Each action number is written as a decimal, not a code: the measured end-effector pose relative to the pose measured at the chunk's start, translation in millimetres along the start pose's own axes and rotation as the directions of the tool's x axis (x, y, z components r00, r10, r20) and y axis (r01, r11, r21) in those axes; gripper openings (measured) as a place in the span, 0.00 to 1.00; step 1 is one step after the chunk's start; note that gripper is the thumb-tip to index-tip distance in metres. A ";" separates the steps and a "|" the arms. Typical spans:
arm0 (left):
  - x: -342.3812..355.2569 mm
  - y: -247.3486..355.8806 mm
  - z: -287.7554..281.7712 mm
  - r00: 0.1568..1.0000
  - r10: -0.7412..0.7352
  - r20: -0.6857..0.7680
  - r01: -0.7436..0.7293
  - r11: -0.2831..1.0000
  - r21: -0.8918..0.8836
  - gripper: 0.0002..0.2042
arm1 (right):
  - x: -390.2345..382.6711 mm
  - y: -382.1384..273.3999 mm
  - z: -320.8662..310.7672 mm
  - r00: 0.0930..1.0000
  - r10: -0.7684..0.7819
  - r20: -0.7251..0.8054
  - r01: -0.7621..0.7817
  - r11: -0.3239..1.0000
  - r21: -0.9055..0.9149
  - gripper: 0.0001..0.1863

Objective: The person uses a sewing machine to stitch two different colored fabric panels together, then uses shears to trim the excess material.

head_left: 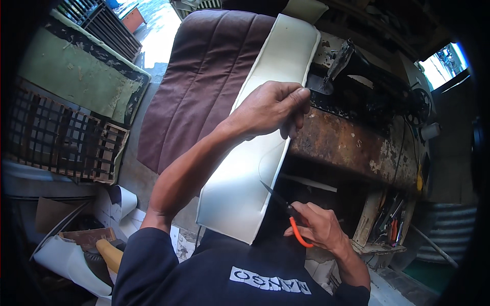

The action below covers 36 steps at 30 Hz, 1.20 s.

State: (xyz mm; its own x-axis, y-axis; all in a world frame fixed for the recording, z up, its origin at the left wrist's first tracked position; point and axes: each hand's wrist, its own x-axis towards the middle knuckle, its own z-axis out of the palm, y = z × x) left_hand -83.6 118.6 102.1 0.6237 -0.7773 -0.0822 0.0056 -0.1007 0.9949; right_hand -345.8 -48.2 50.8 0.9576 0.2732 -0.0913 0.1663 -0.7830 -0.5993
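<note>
A long white padded panel [275, 56] with piped edges runs from the sewing machine [377, 86] down to my lap. Over its right edge, beside the machine's needle end, my left hand [273, 109] is closed in a pinch. A thin thread [259, 166] curves across the panel below that hand, apparently from its fingers. Lower right, my right hand [319, 224] grips scissors with an orange handle [297, 233]. Their dark blades point up and left, the tip over the panel's right edge near the thread. My fingers hide part of the handle.
Left of the panel spreads a brown sheet with stitched channels [204, 66]. The machine stands on a rusty, worn table [352, 148], with a tool holder [390, 219] below. Webbed frames [61, 132] lean at far left; scraps [71, 265] lie at lower left.
</note>
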 end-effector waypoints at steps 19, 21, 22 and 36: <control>-238.3 -210.5 81.9 0.533 -0.500 -0.683 -0.286 0.653 -0.702 0.27 | 69.1 7.8 84.6 0.912 -0.191 -0.363 0.267 0.948 0.172 0.31; -230.6 -192.2 40.4 0.425 -0.446 -0.787 -0.259 0.774 -0.578 0.20 | 113.8 -13.7 80.2 0.921 -0.157 -0.356 0.207 0.973 0.105 0.28; -230.5 -183.8 13.4 0.426 -0.428 -0.797 -0.225 0.803 -0.552 0.20 | 133.3 -21.9 76.6 0.929 -0.133 -0.345 0.169 0.983 0.075 0.27; -278.7 -228.1 10.9 0.411 -0.526 -0.744 -0.559 0.500 -0.662 0.39 | 232.4 -23.5 65.7 0.923 -0.200 -0.330 0.167 0.978 -0.126 0.29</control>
State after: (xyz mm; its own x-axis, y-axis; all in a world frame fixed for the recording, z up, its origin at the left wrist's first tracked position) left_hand -267.2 351.4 -102.6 0.8351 0.1959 -0.5141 0.1717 0.7949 0.5820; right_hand -142.5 70.4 -8.6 0.9279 0.2243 0.2979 0.3521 -0.7904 -0.5014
